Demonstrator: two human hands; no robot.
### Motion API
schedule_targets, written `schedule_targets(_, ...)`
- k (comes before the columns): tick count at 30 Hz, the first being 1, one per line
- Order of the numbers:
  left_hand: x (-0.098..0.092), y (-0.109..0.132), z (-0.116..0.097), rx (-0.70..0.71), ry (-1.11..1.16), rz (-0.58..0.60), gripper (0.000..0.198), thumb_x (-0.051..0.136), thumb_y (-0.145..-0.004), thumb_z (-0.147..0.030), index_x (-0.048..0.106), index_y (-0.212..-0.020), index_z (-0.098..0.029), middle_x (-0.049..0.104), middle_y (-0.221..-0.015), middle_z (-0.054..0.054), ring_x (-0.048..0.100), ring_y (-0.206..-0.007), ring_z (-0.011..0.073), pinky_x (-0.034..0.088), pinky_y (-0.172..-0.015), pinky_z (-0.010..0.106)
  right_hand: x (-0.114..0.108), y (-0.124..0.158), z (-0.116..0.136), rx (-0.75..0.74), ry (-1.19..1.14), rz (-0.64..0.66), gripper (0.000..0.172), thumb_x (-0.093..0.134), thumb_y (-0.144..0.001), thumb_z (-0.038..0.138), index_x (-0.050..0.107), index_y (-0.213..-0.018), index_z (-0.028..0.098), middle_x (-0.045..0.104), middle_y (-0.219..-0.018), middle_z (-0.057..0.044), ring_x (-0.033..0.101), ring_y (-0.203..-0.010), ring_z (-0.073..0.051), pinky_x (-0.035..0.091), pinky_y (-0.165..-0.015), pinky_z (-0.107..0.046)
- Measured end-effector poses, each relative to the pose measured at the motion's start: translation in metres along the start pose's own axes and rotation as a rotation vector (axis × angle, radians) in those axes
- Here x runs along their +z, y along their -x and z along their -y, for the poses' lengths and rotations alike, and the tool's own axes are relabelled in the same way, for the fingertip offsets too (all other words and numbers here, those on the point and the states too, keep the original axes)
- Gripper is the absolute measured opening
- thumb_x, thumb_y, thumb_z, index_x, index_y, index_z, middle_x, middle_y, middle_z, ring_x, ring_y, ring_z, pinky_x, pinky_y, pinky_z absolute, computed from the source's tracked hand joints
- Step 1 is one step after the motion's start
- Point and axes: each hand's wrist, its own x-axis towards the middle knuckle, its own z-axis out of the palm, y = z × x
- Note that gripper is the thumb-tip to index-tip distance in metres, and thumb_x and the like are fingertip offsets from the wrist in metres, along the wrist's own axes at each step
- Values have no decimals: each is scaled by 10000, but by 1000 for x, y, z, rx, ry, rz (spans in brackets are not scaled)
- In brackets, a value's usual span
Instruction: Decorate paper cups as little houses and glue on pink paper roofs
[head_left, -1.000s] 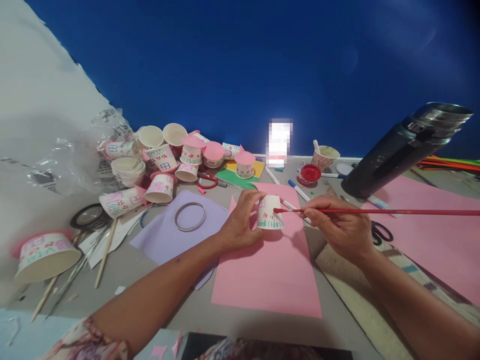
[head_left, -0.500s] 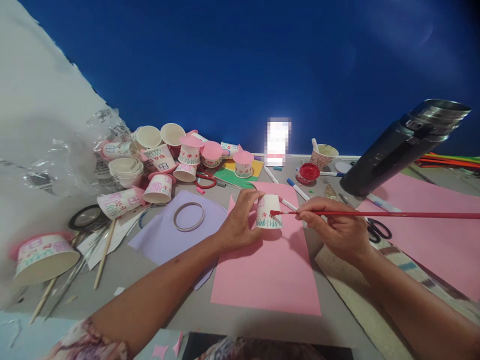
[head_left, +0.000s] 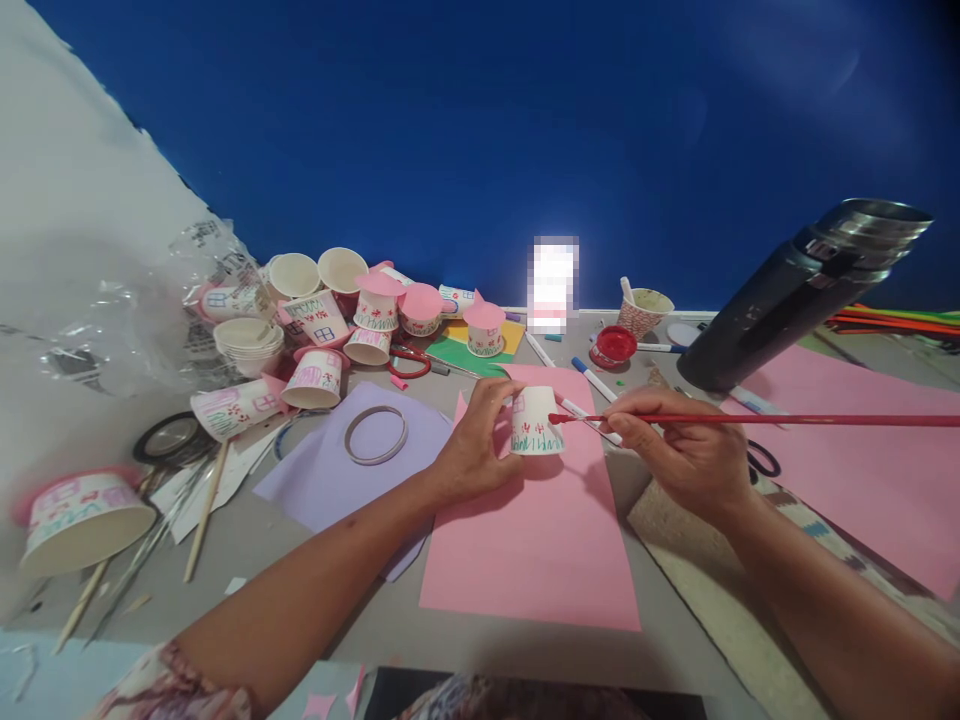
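Note:
My left hand (head_left: 484,440) is closed around the left side of a small white paper cup (head_left: 537,412), which is upside down over a pink sheet (head_left: 529,570). Green grass strokes, red flower marks and part of a purple window show on the cup. In my right hand (head_left: 679,445) is a long red paintbrush (head_left: 810,420), pinched near its bristle end. The red-tipped bristles are at the cup's right side; whether they touch it I cannot tell. A pot of red paint (head_left: 615,346) stands open behind my right hand.
Decorated paper cups (head_left: 313,378), several with pink tops, crowd the back left. Lilac paper (head_left: 300,480) bears a tape ring (head_left: 376,408). At right are a dark flask (head_left: 780,310), black-handled scissors (head_left: 765,458) and more pink paper (head_left: 847,450). Markers (head_left: 592,378) lie beyond the cup.
My right hand has moved slightly right and up with the paintbrush, its tip shifting from the cup's painted front toward the right edge. My left hand keeps its hold on the cup.

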Motion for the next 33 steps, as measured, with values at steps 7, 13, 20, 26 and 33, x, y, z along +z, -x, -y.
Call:
schedule_targets(7,0,-1,-3,-14,4,-17,702,766,-771,-233,444,-1394,-272,479,-1346,114,502,-1292,299,539,-1045,490,5,2,2,8,-49,42,138,679,-924,161,739,-822,233,779,-767,-7,719,-681,-169,555,-639,-277)
schedule_targets(13,0,-1,-3,-20,9,-19,701,775,-769,-237,451,-1390,-271,483,-1353,114,503,-1304,303,535,-1050,489,3,1,2,-7,-37,29,140,679,-925,171,742,-817,234,779,-770,-9,715,-683,-169,553,-641,-279)
schedule_targets(20,0,0,-4,-17,14,-16,714,758,-765,-194,445,-1402,-269,471,-1369,116,496,-1315,296,534,-1057,482,3,-1,2,-17,-36,38,147,670,-933,173,737,-815,230,775,-762,-9,710,-678,-164,556,-632,-273)
schedule_targets(26,0,0,-3,-4,10,-16,736,737,-746,-165,435,-1409,-269,468,-1379,117,491,-1325,305,530,-1059,489,0,0,1,15,-19,27,158,665,-937,207,737,-799,233,776,-759,-21,711,-680,-182,560,-631,-294)
schedule_targets(33,0,0,-2,1,4,-12,748,718,-735,-123,438,-1411,-278,475,-1376,113,493,-1317,302,537,-1047,480,1,-2,3,14,-37,40,165,660,-932,221,741,-789,235,778,-748,-25,715,-666,-191,566,-618,-296)
